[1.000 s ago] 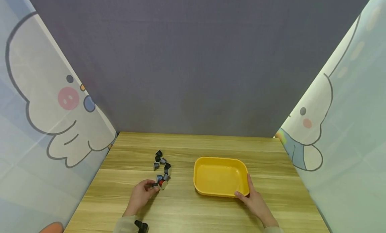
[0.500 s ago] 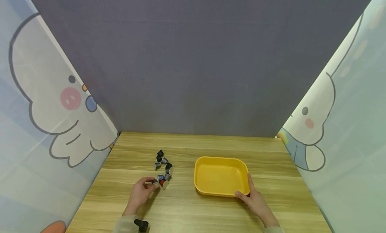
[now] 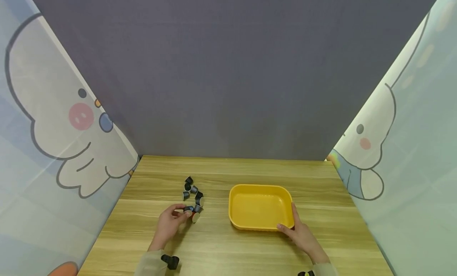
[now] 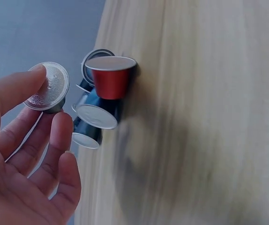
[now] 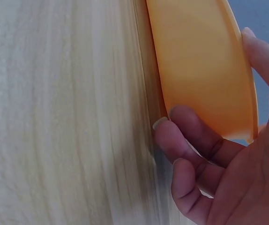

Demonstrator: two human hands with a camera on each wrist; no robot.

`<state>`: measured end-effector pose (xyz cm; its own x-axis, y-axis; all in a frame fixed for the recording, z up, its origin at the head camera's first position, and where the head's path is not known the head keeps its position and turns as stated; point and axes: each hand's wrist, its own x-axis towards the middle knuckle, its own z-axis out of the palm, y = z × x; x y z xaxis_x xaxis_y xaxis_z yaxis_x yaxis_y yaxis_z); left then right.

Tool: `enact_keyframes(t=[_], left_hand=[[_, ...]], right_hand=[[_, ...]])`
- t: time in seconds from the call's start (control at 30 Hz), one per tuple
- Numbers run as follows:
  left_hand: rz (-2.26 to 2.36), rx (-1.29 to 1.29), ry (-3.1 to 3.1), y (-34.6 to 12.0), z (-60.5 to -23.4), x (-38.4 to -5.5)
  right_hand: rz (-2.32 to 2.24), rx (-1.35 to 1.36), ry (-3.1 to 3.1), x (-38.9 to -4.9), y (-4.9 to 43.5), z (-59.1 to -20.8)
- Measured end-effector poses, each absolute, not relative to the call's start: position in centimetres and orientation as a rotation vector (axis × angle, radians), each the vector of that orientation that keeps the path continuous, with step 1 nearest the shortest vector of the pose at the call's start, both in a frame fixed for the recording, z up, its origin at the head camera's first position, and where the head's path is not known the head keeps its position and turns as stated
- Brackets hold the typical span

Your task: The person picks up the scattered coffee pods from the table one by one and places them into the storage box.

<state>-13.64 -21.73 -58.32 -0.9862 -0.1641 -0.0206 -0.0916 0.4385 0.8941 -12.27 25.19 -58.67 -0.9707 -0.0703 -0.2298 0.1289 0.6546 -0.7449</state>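
Observation:
My left hand (image 3: pixel 168 223) pinches a coffee capsule (image 4: pixel 55 91) between thumb and fingertips. Its silver foil lid lies under the thumb, and a bit of dark body shows below. Right beside it, a red capsule (image 4: pixel 111 84) and a blue capsule (image 4: pixel 96 112) lie on the wooden table. At the right, my right hand (image 3: pixel 303 237) holds the near right corner of a yellow plastic tub (image 3: pixel 255 229). In the right wrist view the thumb is at the rim of the tub (image 5: pixel 198 61), while curled fingers reach under its wall.
Several dark and grey capsules (image 3: pixel 194 189) trail away from the left hand toward the back of the wooden table (image 3: pixel 214 244). A grey curtain (image 3: pixel 228 89) stands behind, with cartoon-printed cloth walls (image 3: pixel 53 149) on both sides.
My left hand has lifted a dark capsule slightly and moved it a little forward and right, over the blue capsule. The right hand keeps its hold on the tub.

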Motion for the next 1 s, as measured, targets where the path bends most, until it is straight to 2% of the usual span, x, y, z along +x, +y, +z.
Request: enact_keyframes(t=[0.63, 1.0], left_hand=[[-1.645, 0.066, -2.555, -20.4, -56.9, -14.9], [-1.82, 0.009, -2.518, -19.5, -55.8, -16.0]], right_hand=[[-1.173, 0.011, 2.638, -12.3, 25.3, -58.0], [-1.237, 0.02, 2.572, -12.4, 25.2, -57.9]])
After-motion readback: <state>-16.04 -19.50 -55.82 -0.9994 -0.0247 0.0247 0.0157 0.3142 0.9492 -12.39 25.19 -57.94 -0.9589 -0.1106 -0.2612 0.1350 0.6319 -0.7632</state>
